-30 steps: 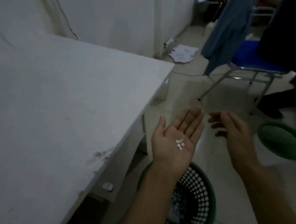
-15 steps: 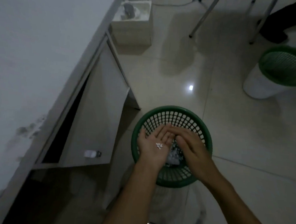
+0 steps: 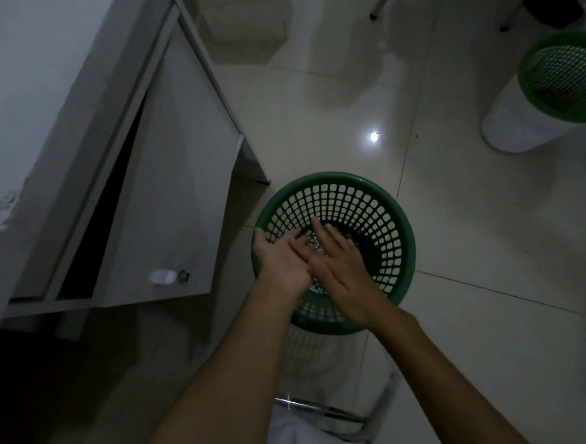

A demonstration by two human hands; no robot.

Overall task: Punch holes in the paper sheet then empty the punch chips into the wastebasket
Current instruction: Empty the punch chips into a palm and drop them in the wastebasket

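Observation:
A green mesh wastebasket (image 3: pixel 362 195) stands on the tiled floor just right of the desk. Both hands hover over its opening. My left hand (image 3: pixel 279 258) is palm up and tilted toward the basket, fingers apart. Across its palm lie the flat fingers of my right hand (image 3: pixel 337 259), touching it. No white punch chips show on the palm now. Pale scraps lie at the basket's bottom between the hands. The paper sheet and the punch are out of view.
The white desk (image 3: pixel 34 103) fills the left, with a cabinet door (image 3: pixel 173 194) standing ajar below it. A second green-topped bin (image 3: pixel 564 80) sits far right. A pale box (image 3: pixel 239 16) rests on the floor at the top. A chair's metal frame (image 3: pixel 352 414) is below my arms.
My view tipped down from the desk to the floor. Both hands dropped over the wastebasket; the right hand slid across the left palm, and the white chips seen there earlier are gone from sight.

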